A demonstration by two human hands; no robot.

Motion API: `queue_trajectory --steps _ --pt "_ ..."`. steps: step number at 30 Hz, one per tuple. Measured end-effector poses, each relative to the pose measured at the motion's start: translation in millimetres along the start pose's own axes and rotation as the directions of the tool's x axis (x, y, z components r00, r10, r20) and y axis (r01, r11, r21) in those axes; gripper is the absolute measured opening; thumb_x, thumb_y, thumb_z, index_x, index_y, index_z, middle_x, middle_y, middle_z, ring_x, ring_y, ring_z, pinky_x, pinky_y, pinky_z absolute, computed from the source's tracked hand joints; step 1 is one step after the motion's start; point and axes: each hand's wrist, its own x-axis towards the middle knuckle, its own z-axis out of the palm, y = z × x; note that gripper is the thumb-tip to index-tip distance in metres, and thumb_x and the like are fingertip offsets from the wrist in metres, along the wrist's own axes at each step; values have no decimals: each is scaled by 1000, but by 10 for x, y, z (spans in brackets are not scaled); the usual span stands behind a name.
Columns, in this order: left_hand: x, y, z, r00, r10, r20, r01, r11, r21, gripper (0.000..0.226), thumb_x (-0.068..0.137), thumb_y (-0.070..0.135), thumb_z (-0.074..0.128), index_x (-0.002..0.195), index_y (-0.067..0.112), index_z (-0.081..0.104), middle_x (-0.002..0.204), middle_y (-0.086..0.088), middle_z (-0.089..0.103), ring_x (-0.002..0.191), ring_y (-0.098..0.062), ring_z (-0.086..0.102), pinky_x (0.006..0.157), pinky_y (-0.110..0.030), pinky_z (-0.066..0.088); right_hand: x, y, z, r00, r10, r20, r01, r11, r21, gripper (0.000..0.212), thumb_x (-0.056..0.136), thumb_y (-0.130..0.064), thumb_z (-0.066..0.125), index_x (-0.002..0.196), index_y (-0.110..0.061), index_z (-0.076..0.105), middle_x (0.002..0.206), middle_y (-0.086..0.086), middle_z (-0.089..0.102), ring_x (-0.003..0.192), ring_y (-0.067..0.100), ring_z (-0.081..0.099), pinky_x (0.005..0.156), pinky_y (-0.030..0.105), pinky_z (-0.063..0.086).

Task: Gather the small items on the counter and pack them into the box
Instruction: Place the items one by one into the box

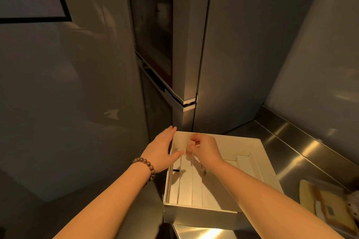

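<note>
Nearest you, at the bottom right, a yellowish flat packet [328, 207] with a small dark printed patch lies on the steel tabletop [287, 153]; whatever is printed on it is too blurred to read, and something pale and spotted pokes in just beside it at the frame edge. Your two bare forearms reach forward from the bottom of the view toward the white box [270, 172], which sits on the tabletop at its left end, its near wall overhanging the edge. Inside, long white card dividers [186, 180] run front to back, and two small dark things lie on the floor of the box, too small to name. Your left hand [162, 151], with a wooden bead bracelet [146, 167] on the wrist, is spread flat and open against the outside of the box's left wall, the thumb hooked over the rim, holding nothing else. Your right hand [204, 149] hovers over the far left corner of the box with fingers curled in a pinch; it seems to grip a pale, small piece, though blur makes that uncertain. Beyond the box rise tall grey cabinet panels [233, 44], a dark gap between them, and a steel upstand along the right wall.
</note>
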Motion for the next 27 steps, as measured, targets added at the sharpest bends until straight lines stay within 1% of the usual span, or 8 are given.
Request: queue_trajectory --steps 3,6,9,14,18,21,23,27 --pt "-55 -112 70 996 -55 67 56 998 -16 82 83 60 51 148 34 7 157 10 8 140 -12 19 110 -35 28 7 92 145 1000 13 18 -12 1000 -28 11 94 -23 55 93 -24 66 86 -3 66 77 12 63 66 17 52" --pt "-55 -119 99 997 -54 60 56 998 -37 80 84 61 49 147 36 6 156 11 7 140 -12 21 110 -35 30 -5 141 252 999 34 15 -34 999 -21 15 94 -22 54 83 -25 63 77 -2 65 71 15 64 68 23 56" --pt "-53 -93 128 998 -51 45 54 997 -64 78 85 59 49 147 36 8 156 11 11 139 -11 23 109 -34 30 5 157 320 998 59 -21 -59 998 32 8 92 -22 57 86 -24 63 81 0 65 71 15 65 64 17 53" --pt "-64 -92 160 995 -89 35 93 985 -145 74 87 55 49 147 36 11 153 9 24 136 -12 30 107 -33 32 21 144 369 991 123 -54 -121 992 42 12 95 -23 53 89 -20 63 78 4 66 69 18 65 68 19 53" --pt "-81 -73 158 995 -99 29 103 979 -176 75 84 58 50 146 38 11 151 8 28 134 -13 34 103 -30 33 -5 94 335 986 160 -52 -156 985 67 12 94 -23 53 88 -18 62 81 4 65 72 18 62 63 17 49" --pt "-87 -38 101 995 -100 32 103 985 -136 84 77 66 49 146 36 13 153 7 24 138 -15 27 108 -35 29 -54 71 234 989 142 -47 -141 990 25 2 91 -23 58 93 -24 57 88 -5 59 81 15 59 64 15 43" --pt "-101 34 74 996 -81 22 83 990 -111 89 73 70 47 147 34 13 154 7 20 141 -16 17 110 -37 24 -108 74 113 992 122 -43 -121 992 22 15 88 -26 63 100 -29 56 96 -8 58 88 13 58 66 16 43" --pt "-43 357 94 999 5 -48 -7 999 -36 79 83 57 51 148 30 14 156 5 15 143 -15 5 113 -35 10 -288 115 -250 993 73 -94 -71 997 29 19 92 -29 59 110 -25 62 103 -8 64 94 11 61 69 18 51"
